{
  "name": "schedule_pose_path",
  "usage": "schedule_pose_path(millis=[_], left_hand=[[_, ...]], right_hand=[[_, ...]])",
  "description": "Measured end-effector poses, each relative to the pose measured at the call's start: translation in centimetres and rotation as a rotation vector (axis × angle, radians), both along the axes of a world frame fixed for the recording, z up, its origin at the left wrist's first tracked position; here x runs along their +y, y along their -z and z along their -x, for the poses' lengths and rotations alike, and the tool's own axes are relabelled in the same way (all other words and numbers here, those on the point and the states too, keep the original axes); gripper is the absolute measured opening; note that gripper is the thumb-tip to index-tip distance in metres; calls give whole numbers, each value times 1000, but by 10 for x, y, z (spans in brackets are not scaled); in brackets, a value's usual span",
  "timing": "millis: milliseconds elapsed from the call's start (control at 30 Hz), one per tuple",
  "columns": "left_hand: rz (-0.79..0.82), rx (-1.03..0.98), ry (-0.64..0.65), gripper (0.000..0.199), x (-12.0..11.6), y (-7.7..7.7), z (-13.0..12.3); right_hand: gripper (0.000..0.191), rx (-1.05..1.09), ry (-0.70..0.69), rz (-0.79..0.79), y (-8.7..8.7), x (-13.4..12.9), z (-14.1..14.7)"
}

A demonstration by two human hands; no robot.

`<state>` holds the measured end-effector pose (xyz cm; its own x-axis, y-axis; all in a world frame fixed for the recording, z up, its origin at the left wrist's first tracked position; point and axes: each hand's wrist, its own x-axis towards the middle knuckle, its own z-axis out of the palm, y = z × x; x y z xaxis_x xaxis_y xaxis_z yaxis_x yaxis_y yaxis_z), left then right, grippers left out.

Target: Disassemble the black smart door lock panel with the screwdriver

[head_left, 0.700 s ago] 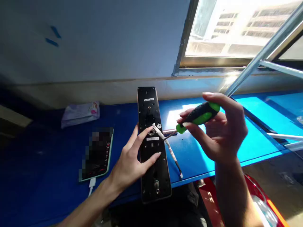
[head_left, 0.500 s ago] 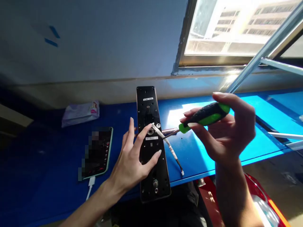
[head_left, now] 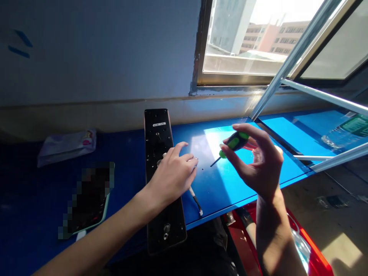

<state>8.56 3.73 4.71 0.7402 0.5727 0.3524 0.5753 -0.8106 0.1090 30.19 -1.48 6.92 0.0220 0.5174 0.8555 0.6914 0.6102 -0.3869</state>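
A long black panel (head_left: 162, 153) with a white label and metal posts lies on the blue table, pointing away from me. My left hand (head_left: 175, 172) reaches across its right edge, fingers curled; a shiny bit shows at the fingertips, too hidden to name. From beneath this hand a white-wrapped cable (head_left: 194, 197) runs to a small white connector on the table. My right hand (head_left: 254, 161) grips a green and black screwdriver (head_left: 236, 141) above the table, its shaft pointing down and left, apart from the panel.
On the left are a phone (head_left: 89, 199) with a white cable and a pale packet (head_left: 67, 147). A metal frame (head_left: 296, 46) crosses the right side by the window. A clear bottle (head_left: 342, 132) lies at far right. Below the table edge is a red container (head_left: 313, 245).
My left hand has moved from the panel's middle to its right edge and its fingers have curled. The screwdriver tip has drawn away from the cable. The view has shifted right.
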Motion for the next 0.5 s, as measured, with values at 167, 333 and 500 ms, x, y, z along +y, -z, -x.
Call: schedule_pose_path(millis=[167, 333, 500], left_hand=[[-16, 173, -76, 23, 1, 3, -8], [-37, 281, -112, 21, -1, 2, -8], [42, 422, -157, 20, 1, -9, -12]], right_hand=[[45, -3, 8, 68, 13, 2, 4], [41, 39, 40, 36, 17, 11, 3], [37, 67, -1, 51, 22, 29, 7]])
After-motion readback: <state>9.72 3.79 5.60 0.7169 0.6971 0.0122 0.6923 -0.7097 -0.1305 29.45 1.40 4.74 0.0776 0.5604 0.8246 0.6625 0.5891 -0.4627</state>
